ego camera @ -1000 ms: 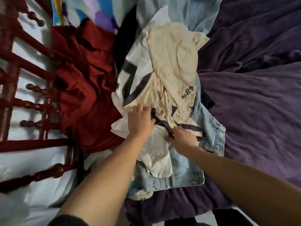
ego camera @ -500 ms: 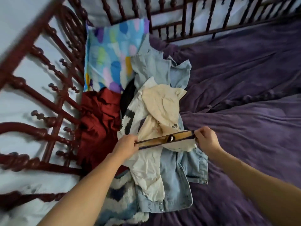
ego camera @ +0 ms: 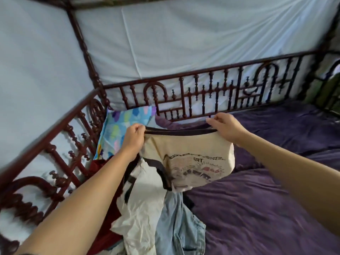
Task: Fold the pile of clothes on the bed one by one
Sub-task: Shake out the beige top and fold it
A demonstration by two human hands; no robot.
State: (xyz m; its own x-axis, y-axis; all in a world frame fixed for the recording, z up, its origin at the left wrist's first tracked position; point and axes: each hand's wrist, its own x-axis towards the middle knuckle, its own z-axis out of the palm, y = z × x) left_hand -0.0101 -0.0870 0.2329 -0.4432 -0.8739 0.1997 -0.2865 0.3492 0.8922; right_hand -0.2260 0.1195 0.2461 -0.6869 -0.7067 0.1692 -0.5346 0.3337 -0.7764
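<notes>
Cream T-shirt (ego camera: 193,155) held up off the bed at about frame centre, stretched between both hands by its dark trim (ego camera: 180,132). Left hand (ego camera: 134,137) at the shirt's 10 o'clock corner: fingers curled tight round the trim, cloth bunched under the fist. Right hand (ego camera: 226,129) at the shirt's 1 o'clock corner: thumb and fingertips pinching the same trim, knuckles uppermost. Trim runs near level between the two grips with a slight sag in the middle. Body of the shirt hangs below, printed graphic facing the camera; lettering blurred, not readable. A dark-edged fold droops at the shirt's 7 o'clock. Its lowest edge overlaps the pile in this view; cannot tell whether it touches or hangs clear. Pile of clothes sits at 6 o'clock of the frame, between the forearms. White garment (ego camera: 143,205) with dark stripes lies on top, crumpled. Pale denim garment (ego camera: 180,223) just beside it at its 3 o'clock, partly under it. Dark red garment (ego camera: 114,208) at its 9 o'clock, towards the side rail. Patterned pillow (ego camera: 119,126), blues and pastels, at 11 o'clock of the pile, tucked in the bed's corner behind the left hand. Purple blanket (ego camera: 257,208) covers the mattress from 2 to 5 o'clock, rumpled. Turned-wood bed rail (ego camera: 202,92), dark red, runs across 12 o'clock and down the 9 o'clock side; pale cloth (ego camera: 165,43) stretched behind it.
</notes>
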